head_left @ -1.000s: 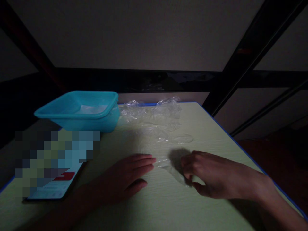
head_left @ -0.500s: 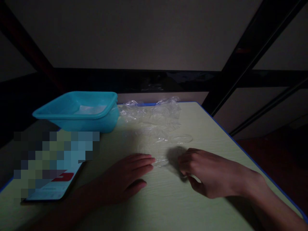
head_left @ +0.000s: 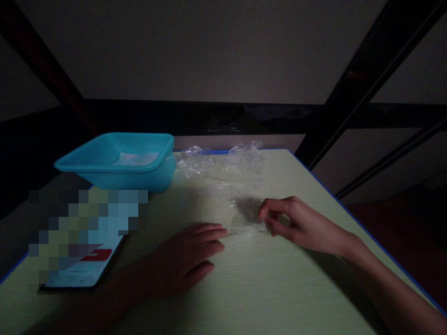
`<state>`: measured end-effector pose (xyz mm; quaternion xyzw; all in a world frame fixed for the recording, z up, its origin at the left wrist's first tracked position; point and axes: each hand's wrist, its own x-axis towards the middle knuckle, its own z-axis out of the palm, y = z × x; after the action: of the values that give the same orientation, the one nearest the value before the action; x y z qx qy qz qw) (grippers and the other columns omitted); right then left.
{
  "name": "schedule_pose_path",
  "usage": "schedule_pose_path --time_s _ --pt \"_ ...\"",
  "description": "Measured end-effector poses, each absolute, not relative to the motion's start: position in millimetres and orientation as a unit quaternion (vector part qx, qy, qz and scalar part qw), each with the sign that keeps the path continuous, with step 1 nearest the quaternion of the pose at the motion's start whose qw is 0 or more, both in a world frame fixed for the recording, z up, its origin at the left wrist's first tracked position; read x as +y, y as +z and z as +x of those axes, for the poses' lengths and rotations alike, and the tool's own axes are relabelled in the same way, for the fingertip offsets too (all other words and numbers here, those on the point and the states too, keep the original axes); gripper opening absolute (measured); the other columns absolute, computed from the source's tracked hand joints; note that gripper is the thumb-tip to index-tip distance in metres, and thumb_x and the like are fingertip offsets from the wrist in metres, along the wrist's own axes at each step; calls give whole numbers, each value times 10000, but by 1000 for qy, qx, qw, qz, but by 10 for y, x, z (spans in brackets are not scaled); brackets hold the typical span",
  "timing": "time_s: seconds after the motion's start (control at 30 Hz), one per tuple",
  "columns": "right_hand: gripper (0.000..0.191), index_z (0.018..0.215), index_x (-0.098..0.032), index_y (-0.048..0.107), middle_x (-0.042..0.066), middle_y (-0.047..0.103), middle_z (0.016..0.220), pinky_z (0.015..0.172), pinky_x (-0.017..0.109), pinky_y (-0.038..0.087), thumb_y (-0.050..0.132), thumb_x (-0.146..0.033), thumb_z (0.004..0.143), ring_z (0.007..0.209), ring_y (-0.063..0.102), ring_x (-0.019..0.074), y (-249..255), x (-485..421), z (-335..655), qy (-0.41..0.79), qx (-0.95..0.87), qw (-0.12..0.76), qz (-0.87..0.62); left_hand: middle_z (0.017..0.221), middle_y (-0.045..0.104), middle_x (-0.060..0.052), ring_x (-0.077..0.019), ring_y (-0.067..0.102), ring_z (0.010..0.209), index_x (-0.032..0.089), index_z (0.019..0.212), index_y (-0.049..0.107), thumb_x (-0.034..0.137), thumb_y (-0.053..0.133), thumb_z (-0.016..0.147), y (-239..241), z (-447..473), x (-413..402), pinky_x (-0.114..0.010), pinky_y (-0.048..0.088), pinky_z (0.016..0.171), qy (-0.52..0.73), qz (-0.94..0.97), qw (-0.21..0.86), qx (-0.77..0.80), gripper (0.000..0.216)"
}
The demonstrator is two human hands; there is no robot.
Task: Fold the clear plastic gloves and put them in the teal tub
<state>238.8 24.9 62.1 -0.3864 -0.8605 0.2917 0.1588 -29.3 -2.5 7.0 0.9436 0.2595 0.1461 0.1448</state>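
My left hand (head_left: 188, 253) lies flat on the pale green table (head_left: 244, 288), fingers stretched out, its fingertips on the near edge of a thin clear plastic bag (head_left: 244, 222). My right hand (head_left: 296, 223) is to the right of it, fingers pinched on the bag's right edge. The bag lies flat between both hands and is hard to see in the dim light.
A turquoise plastic tub (head_left: 120, 160) stands at the back left. Crumpled clear plastic bags (head_left: 226, 163) lie heaped at the table's far edge. A phone (head_left: 84, 272) lies at the front left. Dark metal frame bars (head_left: 349, 83) rise behind the table.
My right hand has moved away from me and slightly right, pulling the bag's edge with it. My left hand has stayed in place.
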Motion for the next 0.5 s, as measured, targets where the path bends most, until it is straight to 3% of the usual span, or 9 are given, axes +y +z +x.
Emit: schedule_pose_path --time_s 0.23,0.5 --pt "50 791 -144 550 32 592 758 625 253 448 527 -188 788 678 542 121 492 348 2358 409 -776 262 -403 1329 500 -78 -210 410 1247 171 1140 546 170 455 867 81 -286 -11 -381 363 1032 132 952 132 242 288" --pt "95 807 -126 567 -5 576 684 608 250 436 588 -203 755 621 545 94 393 460 2416 520 -703 275 -401 1320 513 -62 -206 414 1244 173 1174 534 171 456 870 101 -275 -11 -382 382 1020 133 954 127 238 313"
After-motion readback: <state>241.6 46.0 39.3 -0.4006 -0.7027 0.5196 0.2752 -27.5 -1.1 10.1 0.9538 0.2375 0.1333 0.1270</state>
